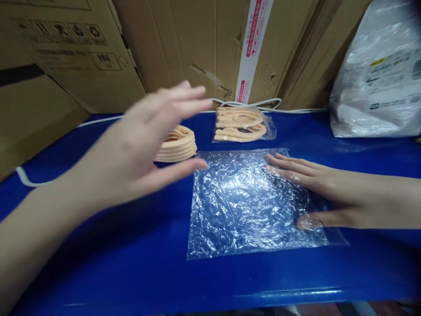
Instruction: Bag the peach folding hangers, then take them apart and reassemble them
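Observation:
A crinkled clear plastic bag (250, 202) lies flat on the blue table top (131, 263). My right hand (315, 184) reaches in from the right with its fingers stretched out flat; they seem to be inside the bag's open end. My left hand (141, 145) hovers above the table, open, fingers extended toward the right, and it holds nothing. Just behind it sits a stack of peach-coloured rings (179, 145). A second clear bag filled with the same peach pieces (241, 125) lies further back.
Cardboard boxes (204, 44) wall off the back and left. A white plastic sack (381, 74) stands at the back right. A white cable (256, 104) runs along the table's rear edge. The front table edge (230, 296) is close.

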Action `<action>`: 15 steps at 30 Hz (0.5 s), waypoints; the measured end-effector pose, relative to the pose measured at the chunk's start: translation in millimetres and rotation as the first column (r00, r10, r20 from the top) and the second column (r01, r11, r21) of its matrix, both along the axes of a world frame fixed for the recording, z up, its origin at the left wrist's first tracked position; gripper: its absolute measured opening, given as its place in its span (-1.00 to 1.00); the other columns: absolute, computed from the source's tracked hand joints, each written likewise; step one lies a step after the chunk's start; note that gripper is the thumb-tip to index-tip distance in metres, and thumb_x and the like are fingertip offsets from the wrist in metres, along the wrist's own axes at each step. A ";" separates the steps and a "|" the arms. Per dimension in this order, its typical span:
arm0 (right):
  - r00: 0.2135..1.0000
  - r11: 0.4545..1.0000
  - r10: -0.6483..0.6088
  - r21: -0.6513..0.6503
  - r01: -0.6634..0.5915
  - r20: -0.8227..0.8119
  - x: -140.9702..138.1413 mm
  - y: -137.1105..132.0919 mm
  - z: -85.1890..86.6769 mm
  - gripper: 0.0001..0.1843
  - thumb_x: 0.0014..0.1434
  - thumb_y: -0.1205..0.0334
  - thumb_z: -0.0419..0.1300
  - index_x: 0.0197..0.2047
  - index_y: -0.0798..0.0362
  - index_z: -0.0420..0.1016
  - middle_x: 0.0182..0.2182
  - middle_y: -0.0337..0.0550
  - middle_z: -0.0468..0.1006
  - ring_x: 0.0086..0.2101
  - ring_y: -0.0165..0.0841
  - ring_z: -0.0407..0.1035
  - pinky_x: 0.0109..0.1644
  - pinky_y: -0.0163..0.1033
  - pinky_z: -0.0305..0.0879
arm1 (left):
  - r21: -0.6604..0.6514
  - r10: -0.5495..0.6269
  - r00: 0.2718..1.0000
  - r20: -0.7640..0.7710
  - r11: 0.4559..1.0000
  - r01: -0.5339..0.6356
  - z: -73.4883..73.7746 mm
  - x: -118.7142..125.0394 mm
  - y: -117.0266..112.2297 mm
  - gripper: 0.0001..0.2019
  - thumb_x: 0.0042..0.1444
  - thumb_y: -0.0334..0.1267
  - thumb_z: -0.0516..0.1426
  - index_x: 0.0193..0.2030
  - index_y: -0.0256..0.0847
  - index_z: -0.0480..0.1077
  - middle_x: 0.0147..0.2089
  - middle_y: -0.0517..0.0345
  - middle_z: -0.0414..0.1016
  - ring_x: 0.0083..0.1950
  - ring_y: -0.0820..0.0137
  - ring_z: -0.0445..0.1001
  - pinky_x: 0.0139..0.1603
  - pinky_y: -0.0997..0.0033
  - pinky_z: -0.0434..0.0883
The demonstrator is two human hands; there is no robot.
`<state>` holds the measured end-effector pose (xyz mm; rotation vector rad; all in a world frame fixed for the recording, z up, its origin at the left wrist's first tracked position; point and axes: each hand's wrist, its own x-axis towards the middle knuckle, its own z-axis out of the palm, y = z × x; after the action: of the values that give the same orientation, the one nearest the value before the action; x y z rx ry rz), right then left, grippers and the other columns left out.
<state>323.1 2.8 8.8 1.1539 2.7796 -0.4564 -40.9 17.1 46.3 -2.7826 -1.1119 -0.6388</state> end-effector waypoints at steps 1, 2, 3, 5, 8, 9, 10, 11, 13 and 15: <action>1.000 1.000 0.006 0.010 -0.007 0.020 0.4 0.1 0.1 0.04 0.19 -0.21 0.22 0.54 -0.24 -0.29 0.50 -0.18 -0.27 0.41 0.05 -0.19 0.37 0.18 0.05 | 0.068 0.041 0.999 -0.025 0.997 -0.040 2.7 -5.5 6.5 -0.32 0.32 0.13 0.05 0.40 -0.30 0.12 0.50 -0.02 0.09 0.54 0.21 -0.03 0.53 0.20 -0.08; 0.999 1.000 0.014 0.019 -0.015 0.039 1.0 0.3 0.1 0.04 0.21 -0.22 0.20 0.54 -0.25 -0.32 0.50 -0.19 -0.28 0.41 0.04 -0.19 0.36 0.19 0.06 | 0.106 0.098 0.993 -0.059 0.990 -0.091 4.5 -12.3 13.4 -0.27 0.31 0.18 0.04 0.40 -0.35 0.11 0.50 -0.08 0.08 0.54 0.20 -0.02 0.52 0.20 -0.10; 0.998 0.999 0.019 0.025 -0.020 0.053 1.9 0.6 0.1 0.03 0.22 -0.23 0.18 0.54 -0.26 -0.35 0.50 -0.20 -0.28 0.41 0.03 -0.18 0.35 0.19 0.07 | 0.123 0.169 0.981 -0.095 0.980 -0.157 5.4 -20.0 20.3 -0.20 0.29 0.26 0.00 0.41 -0.37 0.08 0.51 -0.10 0.06 0.54 0.18 -0.04 0.52 0.18 -0.14; 0.997 0.999 0.020 0.023 -0.022 0.068 3.8 1.2 0.4 0.03 0.23 -0.23 0.17 0.53 -0.30 -0.38 0.50 -0.23 -0.28 0.41 0.03 -0.16 0.33 0.19 0.09 | 0.110 0.311 0.938 -0.154 0.949 -0.297 5.0 -36.0 33.3 -0.08 0.24 0.40 -0.13 0.45 -0.35 0.01 0.52 -0.09 0.02 0.54 0.15 -0.05 0.53 0.13 -0.28; 0.997 1.000 0.023 0.003 -0.023 0.074 6.2 1.9 1.8 0.03 0.21 -0.24 0.17 0.53 -0.34 -0.39 0.50 -0.25 -0.27 0.40 0.04 -0.12 0.31 0.20 0.14 | 0.002 0.382 0.895 -0.232 0.920 -0.392 0.2 -56.1 48.6 0.02 0.18 0.48 -0.19 0.48 -0.39 -0.02 0.50 -0.07 0.09 0.49 0.03 0.06 0.52 0.06 -0.34; 0.997 1.000 0.020 -0.001 -0.020 0.072 6.7 2.1 2.4 0.03 0.21 -0.24 0.18 0.53 -0.35 -0.39 0.50 -0.26 -0.26 0.39 0.04 -0.10 0.31 0.19 0.15 | -0.053 0.379 0.892 -0.246 0.914 -0.403 -2.0 -61.0 52.3 0.03 0.16 0.48 -0.17 0.48 -0.40 0.01 0.47 -0.05 0.15 0.46 0.00 0.11 0.52 0.04 -0.31; 0.998 1.000 0.015 -0.002 -0.015 0.064 6.9 2.1 3.1 0.02 0.21 -0.23 0.18 0.53 -0.36 -0.36 0.50 -0.27 -0.24 0.39 0.03 -0.08 0.31 0.18 0.16 | -0.107 0.375 0.892 -0.250 0.905 -0.411 -4.3 -64.9 55.4 0.03 0.14 0.48 -0.14 0.46 -0.39 0.07 0.44 -0.01 0.21 0.44 -0.02 0.16 0.52 0.04 -0.28; 0.999 1.000 0.007 0.006 -0.007 0.047 6.9 2.3 4.0 0.00 0.22 -0.22 0.18 0.53 -0.36 -0.33 0.50 -0.27 -0.20 0.39 0.02 -0.05 0.32 0.16 0.17 | -0.155 0.370 0.894 -0.251 0.897 -0.414 -6.6 -68.0 57.8 0.02 0.12 0.48 -0.10 0.44 -0.38 0.12 0.42 0.04 0.26 0.42 -0.02 0.19 0.53 0.05 -0.27; 1.000 0.999 -0.020 0.027 0.020 0.003 5.4 2.7 6.6 -0.08 0.25 -0.17 0.16 0.53 -0.35 -0.22 0.48 -0.27 -0.06 0.38 -0.03 0.03 0.35 0.10 0.19 | -0.204 0.356 0.900 -0.253 0.889 -0.409 -11.1 -71.6 61.0 -0.04 0.11 0.45 -0.03 0.40 -0.34 0.21 0.38 0.12 0.31 0.39 -0.01 0.22 0.53 0.06 -0.24; 0.998 0.997 -0.047 0.055 0.050 -0.049 2.1 3.6 10.5 -0.21 0.28 -0.14 0.15 0.50 -0.30 0.01 0.42 -0.24 0.16 0.33 -0.08 0.18 0.35 0.02 0.25 | -0.188 0.337 0.908 -0.251 0.903 -0.387 -15.0 -72.5 63.1 -0.09 0.12 0.43 -0.02 0.36 -0.29 0.26 0.34 0.12 0.32 0.35 -0.01 0.23 0.50 0.03 -0.14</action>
<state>325.2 6.3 19.3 1.2411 2.8278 -0.4181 -113.4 80.3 31.3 -2.6218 -1.6913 -0.1725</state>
